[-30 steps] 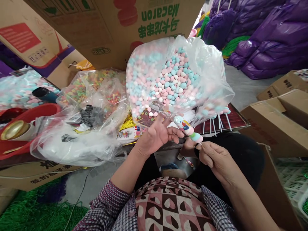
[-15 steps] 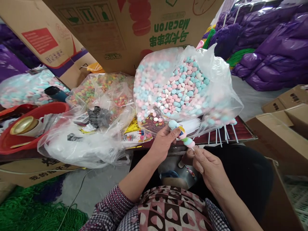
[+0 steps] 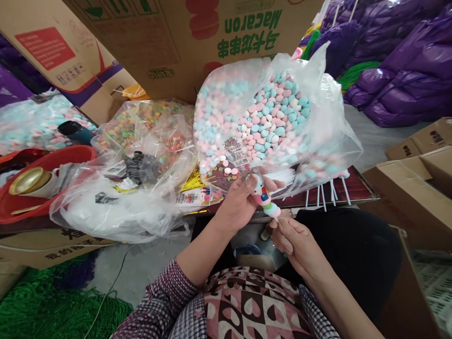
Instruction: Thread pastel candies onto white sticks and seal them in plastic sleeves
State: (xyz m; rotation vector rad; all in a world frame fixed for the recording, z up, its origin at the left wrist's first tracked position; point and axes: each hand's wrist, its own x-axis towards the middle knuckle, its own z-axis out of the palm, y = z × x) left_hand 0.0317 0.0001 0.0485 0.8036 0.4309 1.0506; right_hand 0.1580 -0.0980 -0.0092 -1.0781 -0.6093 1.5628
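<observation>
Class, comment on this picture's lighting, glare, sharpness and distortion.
Head view: soft, even daylight, no hard shadows; mild sheen on the clear candy bag; hands and candy stick sharp; wide-angle bending at the edges leans the cardboard box.

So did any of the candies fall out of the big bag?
Yes, a few. Some loose candies lie on the table just outside the big candy bag, above the left hand. Both hands hold a candy stick; the right hand pinches its lower end.
</observation>
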